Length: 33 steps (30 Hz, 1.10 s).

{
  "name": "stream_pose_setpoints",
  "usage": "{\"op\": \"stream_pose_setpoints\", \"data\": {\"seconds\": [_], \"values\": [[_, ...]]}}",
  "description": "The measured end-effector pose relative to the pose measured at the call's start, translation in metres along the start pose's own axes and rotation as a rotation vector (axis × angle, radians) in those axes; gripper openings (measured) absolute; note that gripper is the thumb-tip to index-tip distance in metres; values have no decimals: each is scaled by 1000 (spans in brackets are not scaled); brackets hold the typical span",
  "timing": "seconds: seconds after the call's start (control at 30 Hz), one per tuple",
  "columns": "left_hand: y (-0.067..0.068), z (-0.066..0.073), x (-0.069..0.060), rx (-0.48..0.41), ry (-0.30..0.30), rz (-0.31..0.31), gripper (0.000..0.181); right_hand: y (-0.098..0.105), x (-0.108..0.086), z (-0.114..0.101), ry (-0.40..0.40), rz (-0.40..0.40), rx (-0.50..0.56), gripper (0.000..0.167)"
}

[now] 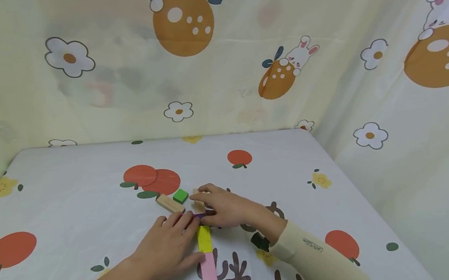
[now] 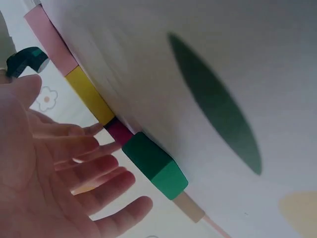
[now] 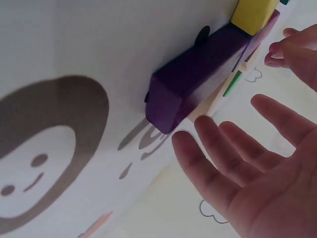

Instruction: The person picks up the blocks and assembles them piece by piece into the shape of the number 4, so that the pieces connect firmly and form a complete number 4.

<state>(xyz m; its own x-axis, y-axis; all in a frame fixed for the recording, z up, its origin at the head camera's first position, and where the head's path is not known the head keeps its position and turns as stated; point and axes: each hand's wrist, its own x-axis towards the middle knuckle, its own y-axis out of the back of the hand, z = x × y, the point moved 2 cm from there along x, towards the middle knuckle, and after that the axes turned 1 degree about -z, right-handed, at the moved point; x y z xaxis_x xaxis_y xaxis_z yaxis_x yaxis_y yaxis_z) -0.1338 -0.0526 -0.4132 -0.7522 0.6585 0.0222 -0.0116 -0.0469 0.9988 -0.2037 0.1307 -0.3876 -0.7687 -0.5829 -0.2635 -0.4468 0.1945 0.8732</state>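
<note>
A pink block [image 1: 208, 269] and a yellow block [image 1: 204, 239] lie end to end, and a purple block [image 3: 198, 74] continues their row. My left hand [image 1: 167, 242] is on the row's left, fingers extended, its fingertips close to the purple block. Across from it, my right hand [image 1: 225, 206] reaches over the far end with loosely bent fingers, partly covering the purple block and a plain wooden block [image 1: 198, 202]. In the right wrist view its fingers are spread beside the purple block and enclose nothing. Whether any fingertip touches a block I cannot tell.
Left of the row's far end lie a green block [image 1: 180, 196] and another plain wooden block [image 1: 169, 203]. They rest on a table with a fruit-print cloth [image 1: 69, 188]. A patterned curtain [image 1: 120, 87] hangs behind the table and along its sides.
</note>
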Motion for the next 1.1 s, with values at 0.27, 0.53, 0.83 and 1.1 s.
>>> {"op": "stream_pose_setpoints", "data": {"seconds": [0.27, 0.53, 0.83, 1.1], "values": [[-1, -4, -3, 67, -14, 112, 73, 0, -14, -5, 10, -8, -98, 76], [-1, -11, -6, 60, 49, 105, 75, -4, -25, -10, -6, -55, -160, 89], [5, -17, -10, 74, 134, 107, 73, -7, -32, -14, 21, -66, -229, 95], [5, -17, -15, 91, 161, 164, 63, -10, -37, -17, 56, -69, -295, 98]]}}
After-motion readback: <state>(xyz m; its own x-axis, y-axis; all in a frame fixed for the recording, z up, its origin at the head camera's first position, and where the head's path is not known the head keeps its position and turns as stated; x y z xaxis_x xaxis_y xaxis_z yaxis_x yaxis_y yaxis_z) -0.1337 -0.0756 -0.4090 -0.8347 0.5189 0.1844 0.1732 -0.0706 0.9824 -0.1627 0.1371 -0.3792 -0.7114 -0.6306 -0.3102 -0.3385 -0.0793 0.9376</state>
